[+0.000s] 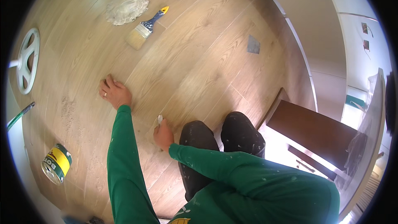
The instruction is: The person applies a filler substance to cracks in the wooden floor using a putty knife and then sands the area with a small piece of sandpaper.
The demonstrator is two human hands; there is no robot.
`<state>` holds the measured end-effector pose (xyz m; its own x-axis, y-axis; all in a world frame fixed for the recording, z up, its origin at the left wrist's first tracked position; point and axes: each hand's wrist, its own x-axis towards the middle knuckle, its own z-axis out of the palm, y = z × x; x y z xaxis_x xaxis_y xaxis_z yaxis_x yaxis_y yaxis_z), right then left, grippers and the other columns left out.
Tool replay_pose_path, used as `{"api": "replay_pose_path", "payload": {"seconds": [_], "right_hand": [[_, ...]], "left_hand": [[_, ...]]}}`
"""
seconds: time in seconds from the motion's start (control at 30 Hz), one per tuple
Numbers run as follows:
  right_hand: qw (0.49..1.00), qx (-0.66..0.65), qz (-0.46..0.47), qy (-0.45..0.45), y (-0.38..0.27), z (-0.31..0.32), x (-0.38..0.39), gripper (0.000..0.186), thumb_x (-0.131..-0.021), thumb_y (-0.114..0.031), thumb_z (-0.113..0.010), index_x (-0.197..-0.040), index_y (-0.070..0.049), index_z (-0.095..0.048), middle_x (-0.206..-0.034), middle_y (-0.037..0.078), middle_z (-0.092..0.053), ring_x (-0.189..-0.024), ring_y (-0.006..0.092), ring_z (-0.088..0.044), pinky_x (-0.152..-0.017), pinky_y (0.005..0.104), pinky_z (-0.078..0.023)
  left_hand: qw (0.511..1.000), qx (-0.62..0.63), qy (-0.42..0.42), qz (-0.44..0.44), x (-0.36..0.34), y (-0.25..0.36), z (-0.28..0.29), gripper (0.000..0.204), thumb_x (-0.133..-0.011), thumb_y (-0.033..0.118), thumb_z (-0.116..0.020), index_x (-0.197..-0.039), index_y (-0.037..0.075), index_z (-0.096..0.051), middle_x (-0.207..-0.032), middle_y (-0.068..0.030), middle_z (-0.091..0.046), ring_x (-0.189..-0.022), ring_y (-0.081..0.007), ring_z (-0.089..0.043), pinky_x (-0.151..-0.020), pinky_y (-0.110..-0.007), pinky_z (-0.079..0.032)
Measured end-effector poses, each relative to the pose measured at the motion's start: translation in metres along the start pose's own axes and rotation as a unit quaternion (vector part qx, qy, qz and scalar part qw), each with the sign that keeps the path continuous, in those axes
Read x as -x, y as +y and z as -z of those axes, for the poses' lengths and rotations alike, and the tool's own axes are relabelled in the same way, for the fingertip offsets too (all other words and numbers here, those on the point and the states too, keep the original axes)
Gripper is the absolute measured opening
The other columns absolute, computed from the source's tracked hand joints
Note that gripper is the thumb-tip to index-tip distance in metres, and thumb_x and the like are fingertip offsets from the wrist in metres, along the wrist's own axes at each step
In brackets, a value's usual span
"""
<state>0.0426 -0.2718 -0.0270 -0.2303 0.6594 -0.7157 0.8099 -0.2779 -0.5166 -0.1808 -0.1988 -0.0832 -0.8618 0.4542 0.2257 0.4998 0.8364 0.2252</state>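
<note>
My left hand point(115, 92), with a ring on one finger, rests on the wood-look floor point(190, 74) with bent fingers slightly apart and nothing visible in them. Lower and to its right, my right hand point(163, 135) is closed on a small tool with a white tip point(160, 119), mostly hidden by the fingers. My knees in dark, paint-spotted trousers are just right of it. Beyond my hands lie a wide paintbrush point(147, 28) with a blue handle and yellow tip, and a crumpled whitish round cloth or pad point(127, 6).
At the left are a white slotted round base point(34, 47), a green-handled brush point(18, 117) and a yellow-and-green can point(56, 165). A grey square piece point(253, 45) lies to the right. A dark brown step-like furniture piece point(311, 128) and white cabinetry point(356, 58) bound the right side.
</note>
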Motion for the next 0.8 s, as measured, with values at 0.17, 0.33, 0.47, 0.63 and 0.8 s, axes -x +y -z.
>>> {"api": "replay_pose_path", "payload": {"seconds": [0.17, 0.33, 0.47, 0.63, 0.8], "right_hand": [[1.000, 0.024, 0.010, 0.000, 0.003, -0.026, 0.020, 0.026, -0.097, -0.015, -0.055, -0.116, 0.002, -0.049, -0.093, 0.031, -0.065, -0.088, 0.0520, -0.065, -0.076, 0.0567, -0.052], [0.978, 0.093, 0.042, -0.184, -0.006, 0.036, -0.013, 0.033, -0.093, -0.014, -0.056, -0.121, 0.002, -0.058, -0.101, 0.031, -0.069, -0.093, 0.0474, -0.067, -0.079, 0.0527, -0.055], [0.977, 0.098, 0.177, -0.073, -0.024, 0.153, -0.083, 0.033, -0.095, -0.015, -0.057, -0.125, -0.004, -0.063, -0.094, 0.026, -0.071, -0.085, 0.0421, -0.070, -0.071, 0.0517, -0.053], [0.942, 0.211, 0.259, 0.039, -0.014, 0.282, -0.143, 0.039, -0.092, -0.018, -0.063, -0.129, -0.004, -0.064, -0.117, 0.025, -0.068, -0.107, 0.0423, -0.065, -0.093, 0.0497, -0.051], [0.836, 0.359, 0.415, -0.005, -0.064, 0.306, -0.165, 0.040, -0.090, -0.027, -0.067, -0.125, -0.006, -0.068, -0.119, 0.019, -0.068, -0.110, 0.0384, -0.065, -0.096, 0.0486, -0.050]], "left_hand": [[0.999, 0.031, -0.009, -0.006, 0.000, 0.029, -0.007, 0.037, -0.099, 0.016, -0.053, -0.135, 0.010, -0.055, -0.141, -0.0200, -0.047, -0.133, -0.0405, -0.040, -0.116, -0.054, -0.029], [0.999, 0.032, -0.010, -0.017, -0.006, 0.012, -0.007, 0.038, -0.097, 0.015, -0.054, -0.134, 0.008, -0.057, -0.139, -0.0212, -0.047, -0.133, -0.0409, -0.040, -0.115, -0.055, -0.029], [0.999, 0.041, -0.001, -0.013, -0.012, 0.005, 0.002, 0.038, -0.095, 0.013, -0.055, -0.132, 0.007, -0.057, -0.140, -0.0204, -0.045, -0.131, -0.0407, -0.039, -0.113, -0.053, -0.029], [0.999, 0.045, 0.005, -0.012, -0.012, 0.009, 0.001, 0.037, -0.096, 0.013, -0.054, -0.133, 0.007, -0.056, -0.141, -0.0208, -0.044, -0.132, -0.0404, -0.038, -0.114, -0.054, -0.028], [0.999, 0.026, -0.024, 0.000, -0.016, 0.003, 0.005, 0.038, -0.098, 0.013, -0.053, -0.135, 0.004, -0.055, -0.142, -0.0236, -0.044, -0.133, -0.0434, -0.038, -0.116, -0.056, -0.028]]}}
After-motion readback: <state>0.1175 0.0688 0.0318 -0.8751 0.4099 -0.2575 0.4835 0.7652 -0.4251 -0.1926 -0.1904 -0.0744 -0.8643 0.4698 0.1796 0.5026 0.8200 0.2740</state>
